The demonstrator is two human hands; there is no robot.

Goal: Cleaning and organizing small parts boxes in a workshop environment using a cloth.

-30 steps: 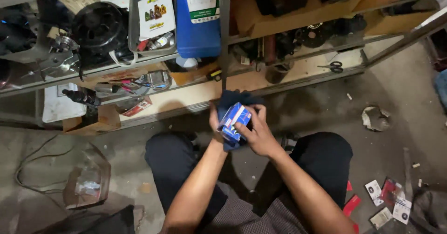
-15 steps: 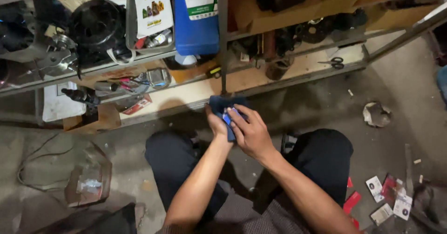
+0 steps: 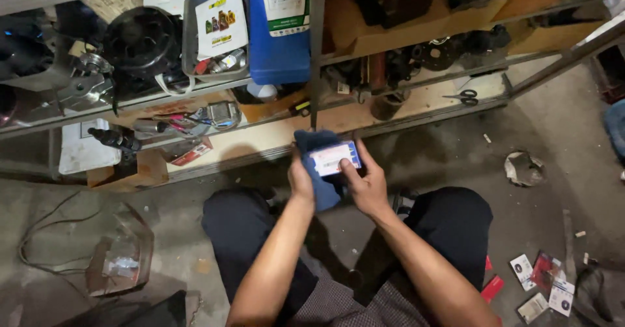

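I hold a small blue box [image 3: 334,158] with a white label face up, my left hand [image 3: 301,181] under it with a dark blue cloth [image 3: 320,182] and my right hand [image 3: 366,185] gripping its near edge. My knees frame the concrete floor [image 3: 456,151]. Beyond my hands stands a cluttered metal shelf [image 3: 273,146], scissors [image 3: 463,97] lying on it to the right.

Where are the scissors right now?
In the head view, the scissors lie on the lower wooden shelf at upper right, beyond the right hand.
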